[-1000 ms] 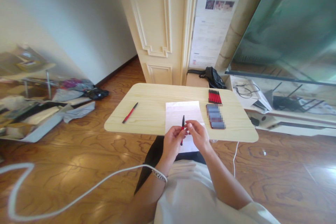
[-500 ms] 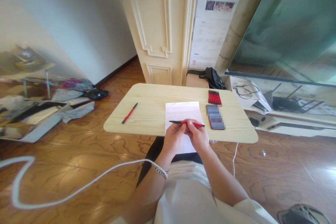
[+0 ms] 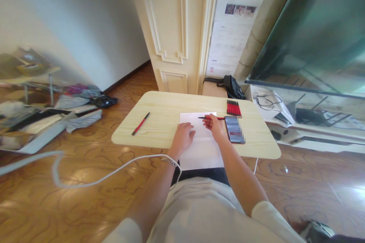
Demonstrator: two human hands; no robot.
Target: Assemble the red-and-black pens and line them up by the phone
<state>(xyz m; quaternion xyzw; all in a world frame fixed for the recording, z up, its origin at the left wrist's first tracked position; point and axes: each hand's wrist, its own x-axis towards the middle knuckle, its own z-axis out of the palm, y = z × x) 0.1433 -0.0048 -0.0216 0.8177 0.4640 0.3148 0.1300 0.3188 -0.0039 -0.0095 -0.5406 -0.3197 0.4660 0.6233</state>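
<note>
A red and black pen point(image 3: 221, 119) lies across the fingers of my right hand point(image 3: 213, 125), its black end pointing left over the upper part of a white sheet of paper point(image 3: 199, 148). My left hand point(image 3: 183, 136) holds nothing and rests at the sheet's left edge, thumb apart from the fingers. Right of the paper lies a phone point(image 3: 234, 129) with its screen up, partly blurred out. Beyond it several red and black pens point(image 3: 234, 108) are lined up side by side. Another pen point(image 3: 140, 123) of the same kind lies alone on the left.
Everything stands on a small light wooden table point(image 3: 168, 104) with rounded corners. A white cable point(image 3: 125, 169) runs past my left wrist. Behind the table are a black bag point(image 3: 232, 86) and a cabinet with cords point(image 3: 268, 100). Boxes and bags point(image 3: 42, 125) cover the floor at left.
My hands have parted. The right one has carried the pen up and to the right, over the paper's upper edge; the left has let go of it and moved to the sheet's left edge.
</note>
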